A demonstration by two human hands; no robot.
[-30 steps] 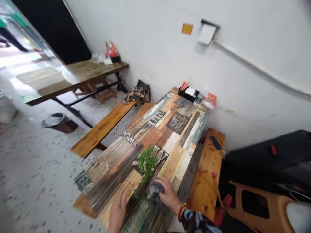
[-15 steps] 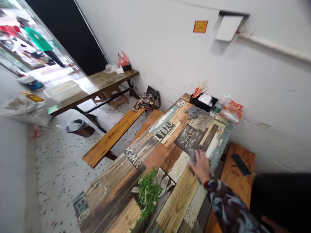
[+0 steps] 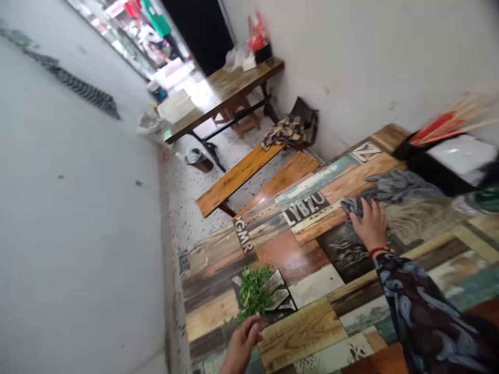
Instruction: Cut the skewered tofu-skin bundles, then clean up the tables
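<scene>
My right hand (image 3: pixel 371 224) presses down on a grey cloth (image 3: pixel 352 206) on the patterned wooden table (image 3: pixel 296 324), fingers bent over it. Part of this cloth is hidden under the palm. A second crumpled grey cloth (image 3: pixel 409 186) lies just beyond, close to or touching the first. At the lower edge, my left hand (image 3: pixel 245 340) has its fingers curled in, right beside the near end of a bunch of green leafy stalks (image 3: pixel 255 291). Whether it touches the stalks, or has anything in it, is hidden.
A black holder (image 3: pixel 436 169) with red-wrapped chopsticks (image 3: pixel 440 127) and white tissues stands at the table's far right, by a plastic bottle (image 3: pixel 479 201). Past the table are wooden benches (image 3: pixel 241 179), a checked cloth (image 3: pixel 286 132), a bin (image 3: pixel 199 160) and another table (image 3: pixel 234 93).
My right hand has slid the grey cloth across the table toward the second cloth. My left hand has come into view by the greens. The view has turned left.
</scene>
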